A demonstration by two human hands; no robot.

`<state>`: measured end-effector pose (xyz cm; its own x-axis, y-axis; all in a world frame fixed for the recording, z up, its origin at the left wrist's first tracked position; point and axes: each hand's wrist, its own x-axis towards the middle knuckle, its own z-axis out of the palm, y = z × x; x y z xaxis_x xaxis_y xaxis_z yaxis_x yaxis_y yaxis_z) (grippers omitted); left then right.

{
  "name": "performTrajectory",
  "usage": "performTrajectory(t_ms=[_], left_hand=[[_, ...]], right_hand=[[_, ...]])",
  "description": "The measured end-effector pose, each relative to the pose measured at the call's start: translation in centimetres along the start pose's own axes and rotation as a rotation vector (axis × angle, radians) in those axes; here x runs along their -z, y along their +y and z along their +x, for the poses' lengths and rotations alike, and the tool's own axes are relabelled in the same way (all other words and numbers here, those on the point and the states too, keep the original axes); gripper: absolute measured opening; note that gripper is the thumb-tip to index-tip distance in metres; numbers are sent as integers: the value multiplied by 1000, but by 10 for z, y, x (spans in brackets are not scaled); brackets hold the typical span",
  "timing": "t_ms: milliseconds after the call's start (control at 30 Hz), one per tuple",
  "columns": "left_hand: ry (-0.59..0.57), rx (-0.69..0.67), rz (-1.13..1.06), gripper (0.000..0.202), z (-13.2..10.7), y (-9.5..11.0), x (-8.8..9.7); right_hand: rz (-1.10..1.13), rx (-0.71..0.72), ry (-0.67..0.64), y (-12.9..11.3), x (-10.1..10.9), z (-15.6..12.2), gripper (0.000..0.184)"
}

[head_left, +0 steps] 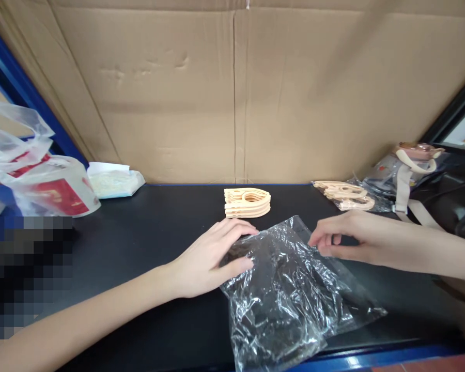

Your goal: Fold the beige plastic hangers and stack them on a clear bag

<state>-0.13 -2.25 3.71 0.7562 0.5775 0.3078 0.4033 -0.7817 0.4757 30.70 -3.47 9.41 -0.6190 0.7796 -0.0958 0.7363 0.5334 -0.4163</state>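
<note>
- The clear plastic bags [279, 289] lie overlapping and crinkled, spreading from mid-table toward the near edge of the black table [147, 232], within reach of both hands.
- The left hand [220, 253] is open, fingers extended and thumb apart, over the bags' left side; spread like this, it probably steadies the slippery film.
- The right hand [344, 235] is half curled, fingertips at the bags' upper right margin, a pose suited to picking at a thin edge; whether it pinches any film, I cannot tell.
- The stack of cream folding hangers [248, 209] sits just beyond the left fingers, toward the far edge; the pieces face alike, which likely lets them pile neatly.
- Similar hangers in clear wrap [343, 192] lie near the far right corner, beside a strapped bottle [383, 175], apart from the stack.
- A bagged tub [67, 188] and a soft white pack [116, 181] stand toward the far left corner, seemingly set aside from the hands.
</note>
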Motion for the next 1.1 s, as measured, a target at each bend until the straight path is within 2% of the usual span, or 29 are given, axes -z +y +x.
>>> performTrajectory(t_ms=[67,167,333,433,500,567,733,800,900,1000,1100], left_hand=[[-79,9,9,61,-10,-6,4],[-131,71,109,77,-21,-20,6],[-41,264,161,60,-20,-39,5],[-20,308,162,46,-20,-39,6],[-38,317,175,42,-22,-35,10],[-100,305,161,49,-26,-32,14],[-313,299,141,107,-32,-32,17],[-337,300,171,117,-31,-33,12],[-301,299,196,118,-31,-32,4],[-257,302,144,112,-33,-28,-2],[-122,334,-41,89,-34,-23,-2]], right_hand=[[0,-27,-98,9,-7,8,23],[-27,-35,-118,12,-19,17,19],[-73,-124,-93,11,-26,25,25],[132,-164,-170,12,-27,28,52],[238,-164,-215,12,-28,30,63],[259,-116,-201,12,-30,33,63],[263,121,-141,5,-37,40,44],[216,225,-67,-1,-44,43,40],[95,327,30,-9,-56,45,41],[-20,346,29,-14,-68,45,49],[-95,332,13,-12,-75,46,59]])
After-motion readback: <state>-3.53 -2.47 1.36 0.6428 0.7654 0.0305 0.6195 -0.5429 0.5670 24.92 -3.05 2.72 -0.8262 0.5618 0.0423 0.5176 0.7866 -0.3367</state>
